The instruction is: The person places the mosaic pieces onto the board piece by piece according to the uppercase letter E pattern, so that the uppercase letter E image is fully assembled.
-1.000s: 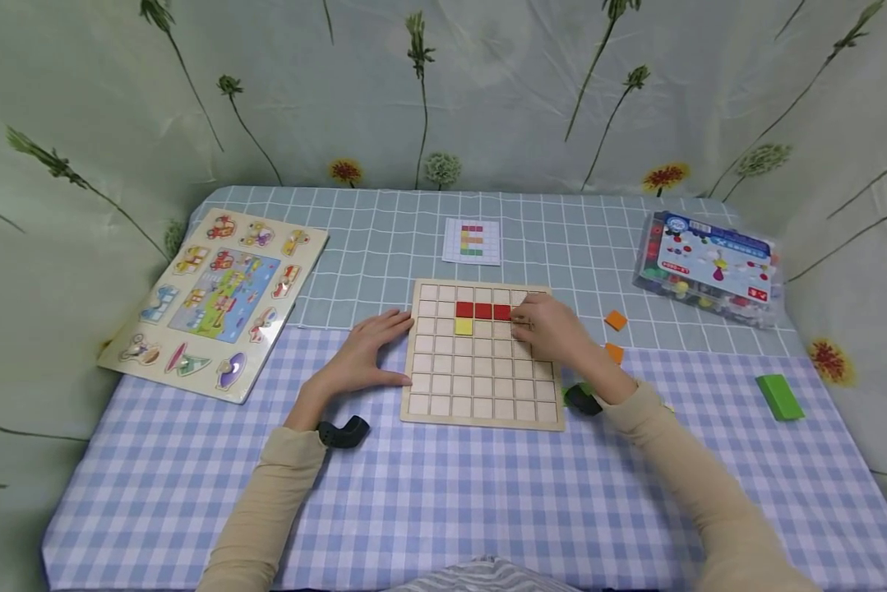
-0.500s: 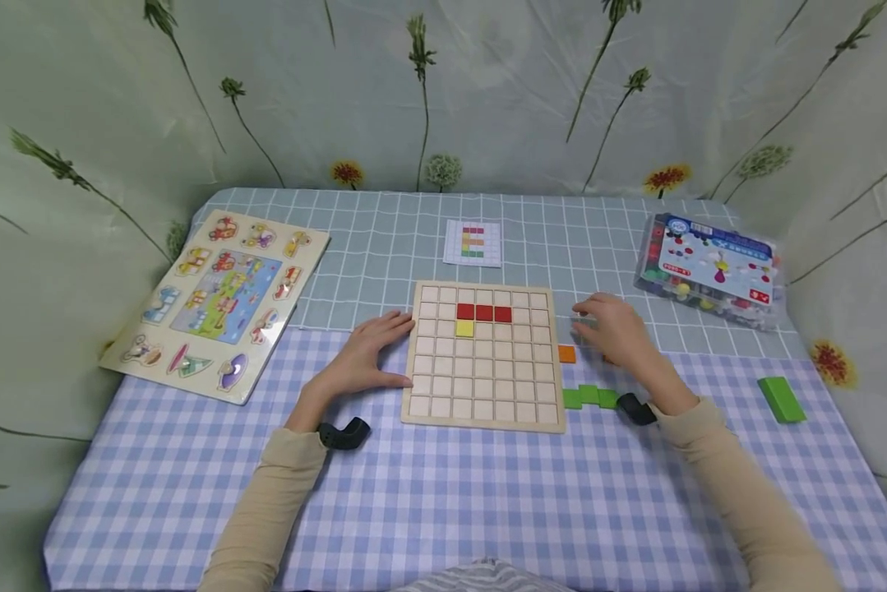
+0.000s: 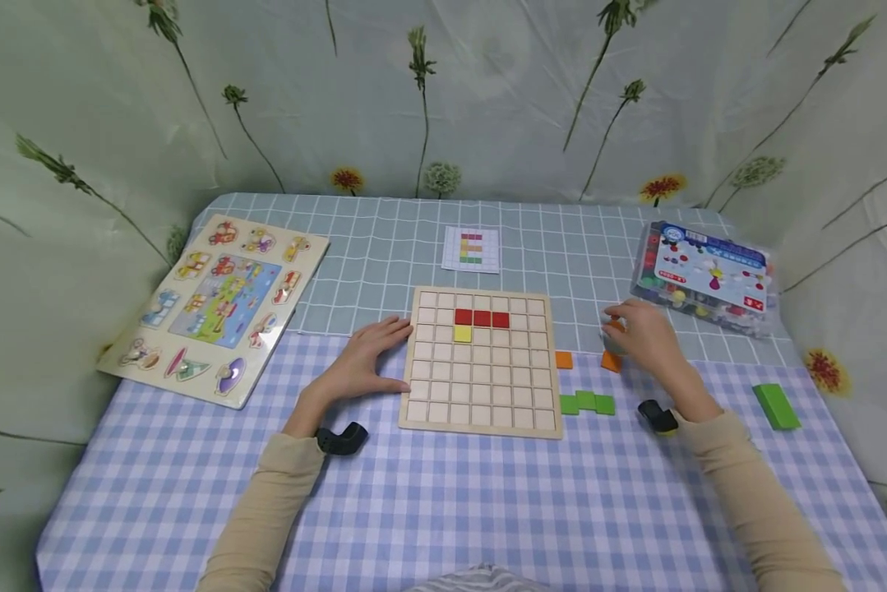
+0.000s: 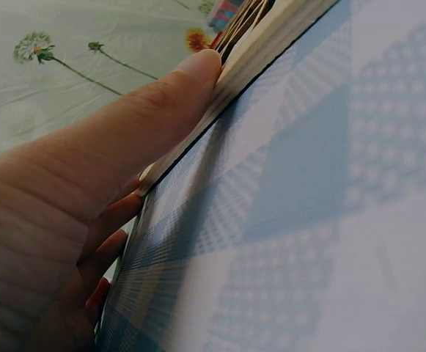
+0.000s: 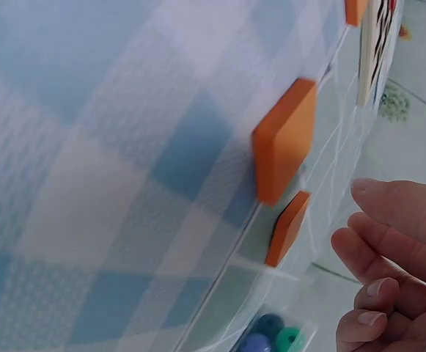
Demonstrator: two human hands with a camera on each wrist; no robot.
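A square wooden grid board (image 3: 491, 393) lies mid-table, with three red tiles (image 3: 482, 318) in a row and a yellow tile (image 3: 463, 334) under the leftmost. My left hand (image 3: 362, 359) rests against the board's left edge; in the left wrist view its thumb (image 4: 198, 70) touches the side. Beyond the board's right side, my right hand (image 3: 646, 335) hovers over the orange tiles with nothing between thumb and fingers. The right wrist view shows a near orange tile (image 5: 284, 143) and a farther orange tile (image 5: 289, 229), both apart from the fingertips. Another orange tile (image 3: 564, 360) lies beside the board.
Several green tiles (image 3: 585, 401) lie right of the board, and a green block (image 3: 777, 406) farther right. A pattern card (image 3: 471, 249) lies behind the board. A picture puzzle (image 3: 261, 374) stands left; a clear plastic box (image 3: 709, 275) of colourful pieces sits back right.
My right hand has drawn back from the board to the right, over the orange tiles. One orange tile and the green tiles have come into view. The left hand stays put.
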